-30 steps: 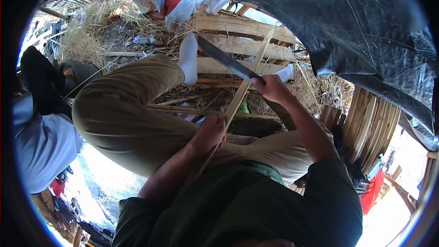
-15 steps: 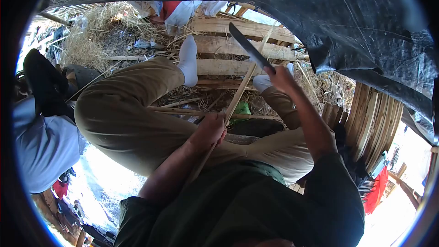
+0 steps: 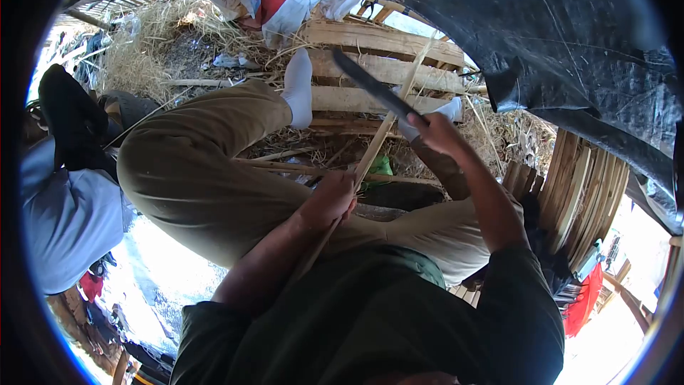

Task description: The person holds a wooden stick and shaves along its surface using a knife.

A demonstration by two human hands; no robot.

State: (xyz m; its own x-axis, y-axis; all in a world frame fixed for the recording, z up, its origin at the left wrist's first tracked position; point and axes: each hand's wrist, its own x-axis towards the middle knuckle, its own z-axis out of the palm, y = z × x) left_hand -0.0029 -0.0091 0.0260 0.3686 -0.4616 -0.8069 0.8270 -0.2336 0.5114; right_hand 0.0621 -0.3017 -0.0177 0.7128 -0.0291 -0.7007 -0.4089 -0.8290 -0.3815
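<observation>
My left hand [image 3: 333, 198] is closed around a long, pale wooden strip [image 3: 377, 141], which looks like split bamboo. The strip runs from beside my body up and away to the right, between my legs. In my right hand [image 3: 436, 132] is the handle of a machete [image 3: 370, 85]. Its long dark blade points up and to the left, and it crosses the strip in this view; whether the edge touches the wood I cannot tell. The palm side of my left hand is hidden.
Wooden planks [image 3: 377, 66] and scattered straw [image 3: 146, 60] lie beyond my feet. Black plastic sheeting [image 3: 570, 36] hangs overhead and to the right. A bundle of split slats [image 3: 581, 189] stands at my right. Another person's leg in light trousers [image 3: 75, 224] is at the left.
The machete has dropped slightly and swung left, so its blade now overlaps the strip. My left hand has barely moved and keeps its grip.
</observation>
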